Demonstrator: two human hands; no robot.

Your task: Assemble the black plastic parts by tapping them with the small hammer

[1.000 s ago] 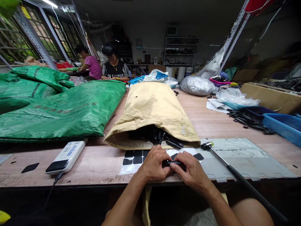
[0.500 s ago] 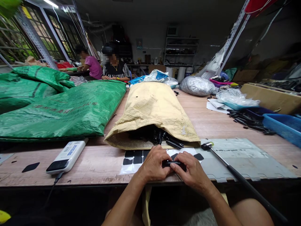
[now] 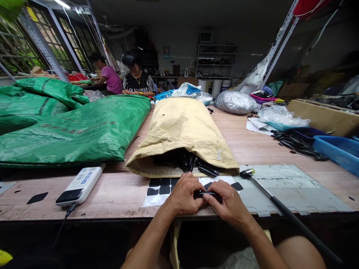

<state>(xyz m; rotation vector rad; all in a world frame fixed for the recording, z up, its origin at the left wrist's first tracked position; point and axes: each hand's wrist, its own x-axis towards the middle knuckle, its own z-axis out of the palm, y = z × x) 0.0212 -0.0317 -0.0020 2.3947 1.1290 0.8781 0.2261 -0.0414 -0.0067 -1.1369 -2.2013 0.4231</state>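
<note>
My left hand and my right hand are closed on one short black rod-shaped part, one at each end, near the table's front edge. The fingers hide much of the part. Under and beside my hands lies a white sheet with black stickers. Just beyond, a tan paper sack lies on its side with its mouth toward me. Several black parts show in that mouth. To the right, a black-handled tool with a metal shaft rests across a grey mat.
Green woven sacks cover the left of the table, with a white power bank and cable before them. At right are loose black parts, a blue bin and plastic bags. Two people sit at the far left.
</note>
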